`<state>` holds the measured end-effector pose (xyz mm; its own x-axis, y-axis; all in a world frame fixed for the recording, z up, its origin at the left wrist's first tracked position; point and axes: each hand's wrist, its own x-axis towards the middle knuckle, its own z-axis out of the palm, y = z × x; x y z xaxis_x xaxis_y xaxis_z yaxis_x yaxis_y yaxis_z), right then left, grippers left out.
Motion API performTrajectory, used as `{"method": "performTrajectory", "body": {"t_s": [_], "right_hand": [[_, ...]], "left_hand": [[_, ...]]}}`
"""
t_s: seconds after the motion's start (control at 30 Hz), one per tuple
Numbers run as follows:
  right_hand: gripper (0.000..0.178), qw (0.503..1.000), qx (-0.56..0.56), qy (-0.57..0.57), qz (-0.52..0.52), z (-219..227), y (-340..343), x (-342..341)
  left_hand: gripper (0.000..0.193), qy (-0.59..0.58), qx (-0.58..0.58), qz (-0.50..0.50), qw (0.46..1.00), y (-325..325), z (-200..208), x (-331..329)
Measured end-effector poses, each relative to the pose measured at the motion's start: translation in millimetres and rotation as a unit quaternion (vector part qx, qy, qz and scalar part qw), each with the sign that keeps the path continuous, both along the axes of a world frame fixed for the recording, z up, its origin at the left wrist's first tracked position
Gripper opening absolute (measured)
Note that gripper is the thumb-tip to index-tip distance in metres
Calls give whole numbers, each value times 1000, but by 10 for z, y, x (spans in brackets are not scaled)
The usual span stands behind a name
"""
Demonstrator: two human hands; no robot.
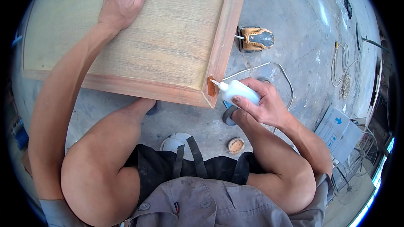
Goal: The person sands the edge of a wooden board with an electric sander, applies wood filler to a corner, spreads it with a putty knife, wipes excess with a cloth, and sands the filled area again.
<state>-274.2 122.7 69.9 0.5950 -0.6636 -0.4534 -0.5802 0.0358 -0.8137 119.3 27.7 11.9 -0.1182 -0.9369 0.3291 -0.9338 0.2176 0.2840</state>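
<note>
My right hand (268, 103) is closed around a small white squeeze bottle (240, 92). The bottle is tilted, its thin nozzle pointing left at a reddish-brown wet-looking patch (211, 86) by the near right corner of a wooden panel (160, 46). Whether the tip touches the patch is hard to tell. A reddish wood frame (139, 89) edges the pale panel. My left hand (122, 0) lies flat on the panel's surface near the top of the view, fingers stretched out and partly cut off by the picture's edge.
An orange and black power sander (256, 38) with a cord sits on the concrete floor right of the panel. A small round tub of tan paste (236, 145) stands between my legs. Coiled cable (345, 71), a cardboard box (338, 130) and a fan (362, 153) are at the right.
</note>
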Motion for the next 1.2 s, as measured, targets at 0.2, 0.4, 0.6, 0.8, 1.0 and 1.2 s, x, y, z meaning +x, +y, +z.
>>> {"method": "performTrajectory", "body": {"t_s": [0.2, 0.4, 0.6, 0.8, 1.0, 1.2], "right_hand": [[38, 1000, 7, -4, -22, -36, -5, -41], [41, 1000, 3, 18, -18, -17, -83, 15], [40, 1000, 10, 21, 14, 8, -38, 18], [40, 1000, 17, -16, -18, -60, -93, -11], [41, 997, 1, -1, -72, -114, -247, -76], [42, 997, -12, 24, -70, -48, -429, -17]], "left_hand": [[44, -3, -6, 2, 1000, 3, -15, -9], [43, 2, -21, 2, 1000, -7, -75, 13], [43, -2, -4, 2, 1000, -7, -20, -23], [44, -43, -29, -23, 998, -65, -195, 160], [45, -35, -36, -18, 999, -58, -146, 105], [46, -36, -28, -17, 999, -64, -147, 111]]}}
